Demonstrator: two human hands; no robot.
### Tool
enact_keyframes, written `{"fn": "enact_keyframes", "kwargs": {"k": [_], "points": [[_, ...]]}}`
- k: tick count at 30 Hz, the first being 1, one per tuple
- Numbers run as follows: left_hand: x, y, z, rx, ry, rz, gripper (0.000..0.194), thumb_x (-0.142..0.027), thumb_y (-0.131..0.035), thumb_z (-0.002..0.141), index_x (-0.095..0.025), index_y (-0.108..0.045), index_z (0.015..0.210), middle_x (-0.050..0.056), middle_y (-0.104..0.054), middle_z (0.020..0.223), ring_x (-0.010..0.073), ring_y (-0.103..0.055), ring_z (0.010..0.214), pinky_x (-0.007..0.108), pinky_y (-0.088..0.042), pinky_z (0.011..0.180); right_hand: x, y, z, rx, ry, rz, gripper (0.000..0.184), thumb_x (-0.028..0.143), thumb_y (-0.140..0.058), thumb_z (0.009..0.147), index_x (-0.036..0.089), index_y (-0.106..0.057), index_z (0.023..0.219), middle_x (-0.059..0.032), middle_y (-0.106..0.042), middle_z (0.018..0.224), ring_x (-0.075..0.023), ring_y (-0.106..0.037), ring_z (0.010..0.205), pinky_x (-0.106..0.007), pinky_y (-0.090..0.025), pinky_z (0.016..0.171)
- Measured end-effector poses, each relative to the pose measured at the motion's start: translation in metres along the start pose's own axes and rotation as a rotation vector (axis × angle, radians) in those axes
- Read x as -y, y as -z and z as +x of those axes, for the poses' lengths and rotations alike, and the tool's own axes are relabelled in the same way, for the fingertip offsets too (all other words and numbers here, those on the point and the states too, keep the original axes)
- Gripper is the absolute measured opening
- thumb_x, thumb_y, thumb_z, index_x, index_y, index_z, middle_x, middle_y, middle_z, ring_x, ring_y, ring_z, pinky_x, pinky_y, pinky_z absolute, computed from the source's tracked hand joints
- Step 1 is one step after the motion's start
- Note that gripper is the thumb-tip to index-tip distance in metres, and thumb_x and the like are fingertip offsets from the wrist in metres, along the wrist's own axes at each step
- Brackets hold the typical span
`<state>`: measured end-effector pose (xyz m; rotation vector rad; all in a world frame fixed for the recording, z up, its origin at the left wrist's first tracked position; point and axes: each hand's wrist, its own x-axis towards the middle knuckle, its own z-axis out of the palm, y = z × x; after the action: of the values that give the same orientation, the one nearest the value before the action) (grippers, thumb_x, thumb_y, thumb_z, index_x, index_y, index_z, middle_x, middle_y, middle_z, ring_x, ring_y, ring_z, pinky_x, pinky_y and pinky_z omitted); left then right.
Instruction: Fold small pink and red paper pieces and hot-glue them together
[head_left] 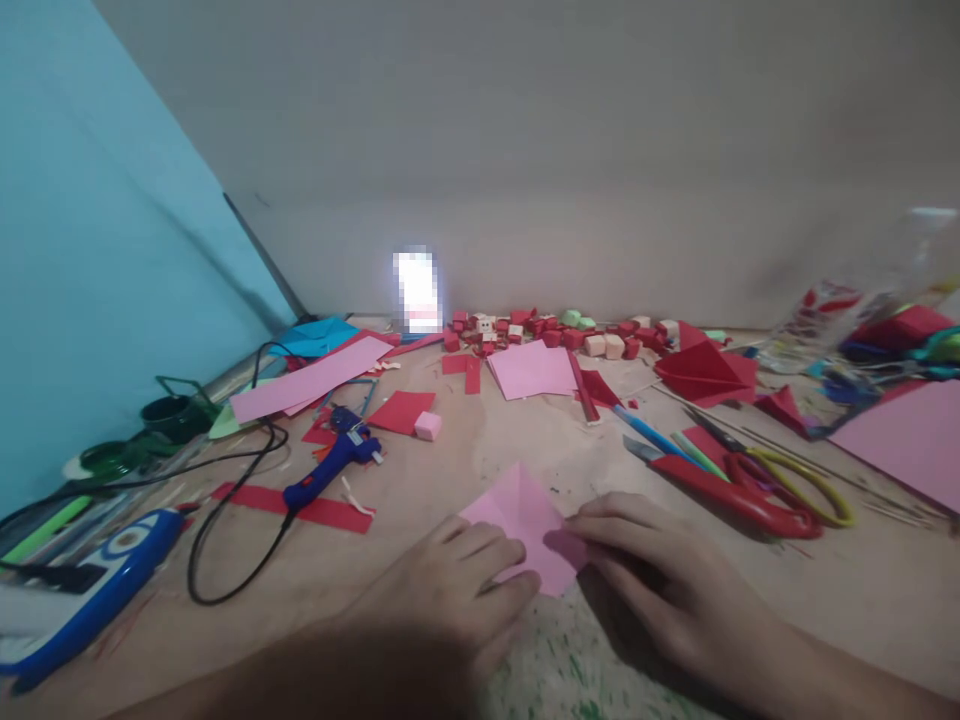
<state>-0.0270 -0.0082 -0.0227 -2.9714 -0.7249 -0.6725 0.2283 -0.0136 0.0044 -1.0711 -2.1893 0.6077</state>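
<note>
Hands, two, bare, set at either side of one pink sheet, lower centre of the frame. Left hand [465, 580]: fingers curled over the sheet's left part, thumb tucked close; whether the paper is pinched or only pressed cannot be told. Right hand [652, 560]: right edge held narrowly between thumb and fingertips. Pink sheet [525, 510]: laid on the table [435, 480], a crease seen near its upper corner. Slippage at the left, if pressure there is too light, is judged the chief risk, by which the sheet could be skewed and a crease set crooked; by a hard pull from the right, a corner could be torn. One corner is pointed towards the top of the frame, tilted slightly left; the visible length is run from there down to the lower edge, slightly rightward, though the true long axis is left uncertain by the covering fingers. Farther out, left: blue glue gun [322, 478], laid across a red strip [341, 512]; pink block [428, 427], set by red paper [401, 411]. Above centre: pink papers [529, 370], backed by small blocks [613, 347]. Right: red-handled tool [731, 495], placed beside yellow-handled scissors [825, 490].
</note>
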Motion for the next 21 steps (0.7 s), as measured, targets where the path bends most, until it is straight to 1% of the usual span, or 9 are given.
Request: {"fn": "enact_keyframes", "kwargs": {"k": [3,7,10,13,16,18,21], "points": [[-0.003,0.000,-0.001,0.039,0.044,-0.018,0.026,-0.029,-0.056,0.096,-0.018,-0.060,0.118,0.009,-0.071,0.109,0.0234,-0.063,0.094,0.036,-0.045,0.080,0.000,0.002,0.001,-0.010,0.032,0.036,0.027,0.011,-0.056,0.094,0.024,-0.071,0.112,-0.0053,-0.073,0.107,-0.0158,-0.069,0.097,-0.025,-0.058,0.083],[-0.006,0.006,0.001,0.077,0.085,-0.046,0.025,-0.033,-0.054,0.098,-0.017,-0.061,0.117,0.008,-0.071,0.113,0.0242,-0.063,0.097,0.038,-0.045,0.083,0.005,0.007,0.005,0.041,0.083,0.061,0.024,0.013,-0.057,0.094,0.025,-0.071,0.109,-0.0035,-0.073,0.097,-0.0138,-0.070,0.086,-0.021,-0.059,0.075],[-0.007,0.012,0.003,0.153,0.096,-0.058,0.025,-0.033,-0.051,0.101,-0.017,-0.061,0.118,0.009,-0.071,0.118,0.0238,-0.064,0.103,0.038,-0.046,0.087,0.006,0.009,0.007,0.046,0.152,0.028,0.027,0.010,-0.054,0.090,0.024,-0.073,0.103,-0.0049,-0.072,0.093,-0.0161,-0.070,0.084,-0.025,-0.060,0.072],[-0.006,0.017,0.003,0.192,0.094,-0.068,0.025,-0.031,-0.049,0.102,-0.018,-0.061,0.119,0.010,-0.070,0.122,0.0242,-0.063,0.108,0.038,-0.046,0.091,0.002,0.007,0.006,0.046,0.176,0.027,0.033,0.005,-0.050,0.088,0.023,-0.073,0.104,-0.0065,-0.071,0.093,-0.0177,-0.069,0.086,-0.029,-0.060,0.073],[-0.004,0.018,0.001,0.231,0.094,-0.099,0.026,-0.027,-0.050,0.101,-0.017,-0.060,0.122,0.011,-0.069,0.125,0.0248,-0.063,0.111,0.039,-0.046,0.094,-0.003,0.004,0.003,0.034,0.146,0.016,0.027,0.007,-0.055,0.091,0.022,-0.073,0.104,-0.0070,-0.070,0.094,-0.0184,-0.066,0.087,-0.031,-0.058,0.075],[-0.004,0.019,0.001,0.249,0.088,-0.119,0.027,-0.026,-0.050,0.100,-0.017,-0.059,0.124,0.011,-0.068,0.126,0.0254,-0.062,0.113,0.039,-0.047,0.094,-0.004,0.003,0.002,0.021,0.139,0.007,0.021,0.010,-0.059,0.092,0.022,-0.075,0.101,-0.0073,-0.068,0.094,-0.0181,-0.065,0.088,-0.030,-0.058,0.074],[-0.004,0.019,0.001,0.249,0.053,-0.143,0.027,-0.026,-0.048,0.102,-0.015,-0.058,0.125,0.012,-0.067,0.128,0.0256,-0.061,0.115,0.041,-0.047,0.096,-0.004,0.003,0.002,0.002,0.144,-0.023,0.020,0.011,-0.060,0.092,0.022,-0.076,0.098,-0.0090,-0.066,0.106,-0.0186,-0.064,0.096,-0.031,-0.058,0.079]]}}
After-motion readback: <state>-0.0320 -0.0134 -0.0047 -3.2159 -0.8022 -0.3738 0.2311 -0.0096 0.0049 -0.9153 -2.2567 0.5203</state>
